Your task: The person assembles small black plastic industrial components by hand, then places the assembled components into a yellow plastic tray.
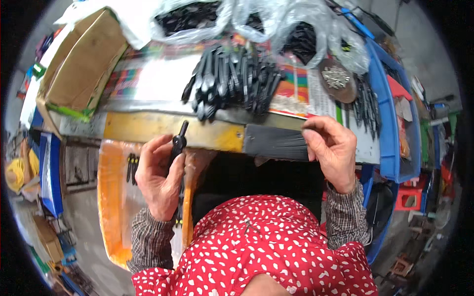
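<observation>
My left hand (159,178) grips a slim black part with a round joint (178,143) between thumb and fingers, its narrow end pointing up and away. It is held above the table's near edge, over an orange-lined bin (103,197). On the right, my right hand (334,150) is closed with thumb and fingertips bent together by the end of a black pad (274,142) on that edge. Anything between those fingertips is too small to tell. Beyond both hands lies a heap of black elongated parts (229,74). A round dish of small silvery pieces (337,79) stands at its right.
Clear plastic bags of black parts (190,19) line the far side. A cardboard box (86,64) stands at the left. More long black parts (364,106) lie beside a blue crate (388,118) on the right. Several black pieces (132,167) rest in the bin.
</observation>
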`<control>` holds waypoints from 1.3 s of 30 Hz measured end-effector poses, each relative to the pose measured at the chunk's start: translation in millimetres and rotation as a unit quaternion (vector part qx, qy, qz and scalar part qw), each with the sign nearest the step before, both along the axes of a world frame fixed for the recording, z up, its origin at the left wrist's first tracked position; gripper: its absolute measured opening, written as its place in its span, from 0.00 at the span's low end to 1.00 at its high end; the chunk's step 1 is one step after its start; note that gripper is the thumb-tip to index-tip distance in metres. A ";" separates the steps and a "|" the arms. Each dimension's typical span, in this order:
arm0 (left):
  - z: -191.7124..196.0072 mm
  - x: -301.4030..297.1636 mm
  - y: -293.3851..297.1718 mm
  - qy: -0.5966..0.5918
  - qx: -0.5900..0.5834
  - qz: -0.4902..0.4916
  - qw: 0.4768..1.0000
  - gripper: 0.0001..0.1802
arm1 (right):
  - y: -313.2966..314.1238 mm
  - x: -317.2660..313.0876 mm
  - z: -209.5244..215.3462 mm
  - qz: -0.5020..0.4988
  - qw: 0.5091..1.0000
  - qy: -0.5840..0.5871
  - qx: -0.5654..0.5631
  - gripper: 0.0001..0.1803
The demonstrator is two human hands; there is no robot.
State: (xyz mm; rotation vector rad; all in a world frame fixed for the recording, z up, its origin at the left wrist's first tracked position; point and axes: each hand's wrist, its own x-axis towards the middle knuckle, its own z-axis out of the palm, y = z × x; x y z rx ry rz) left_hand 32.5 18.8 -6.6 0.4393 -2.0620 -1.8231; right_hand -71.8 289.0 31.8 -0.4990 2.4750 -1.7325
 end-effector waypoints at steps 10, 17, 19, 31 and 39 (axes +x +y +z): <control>-0.8 -2.9 16.1 0.017 -0.095 -0.044 0.994 0.19 | 59.8 -94.2 23.4 -0.103 0.971 0.127 0.175 0.09; 2.7 -5.5 29.5 0.036 -0.027 -0.066 0.997 0.16 | 102.0 -196.1 20.8 -0.149 0.830 0.362 0.398 0.11; 1.9 -6.2 29.8 0.038 -0.038 -0.085 0.995 0.17 | 103.0 -215.7 19.3 -0.159 0.813 0.359 0.429 0.11; -3.7 14.4 42.8 0.008 -0.063 -0.084 0.994 0.17 | 94.5 -287.5 -8.8 -0.061 0.735 0.211 0.641 0.15; -30.8 22.1 50.8 0.163 -0.120 -0.109 0.973 0.17 | 226.3 -397.9 -42.5 -0.029 0.700 0.328 0.633 0.19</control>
